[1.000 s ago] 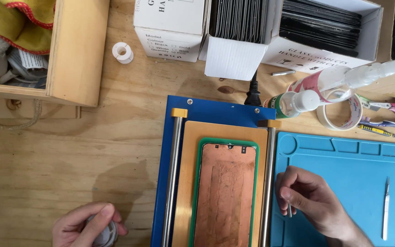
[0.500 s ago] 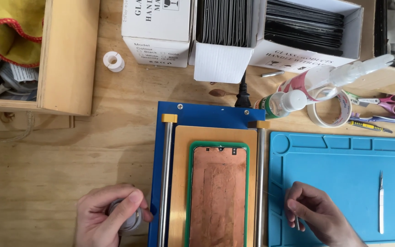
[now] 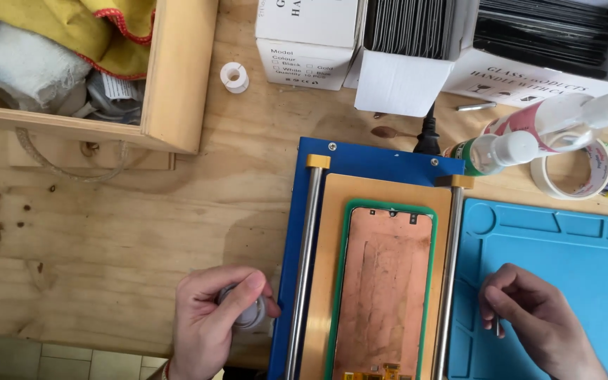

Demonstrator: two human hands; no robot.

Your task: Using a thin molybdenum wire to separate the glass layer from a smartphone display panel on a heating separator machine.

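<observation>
My left hand (image 3: 209,320) is closed around a small grey-white spool (image 3: 248,309) at the left edge of a blue machine base (image 3: 374,160). On that base lies a phone screen panel, copper back up (image 3: 381,281), inside a green frame on a tan plate between two steel rails. My right hand (image 3: 536,320) rests on the blue silicone mat (image 3: 564,239) to the right, fingers pinched on a thin metal tool (image 3: 497,326) that is mostly hidden.
A wooden box (image 3: 177,77) with cloths sits at the top left. White cartons (image 3: 307,35) of dark glass panels line the back. A small white spool (image 3: 234,77), a green-capped bottle (image 3: 494,151), a tape roll (image 3: 575,169) and a black power plug (image 3: 427,137) lie nearby.
The view shifted right and down. My left hand moved up and right with the spool to the machine's left edge. My right hand stayed on the mat.
</observation>
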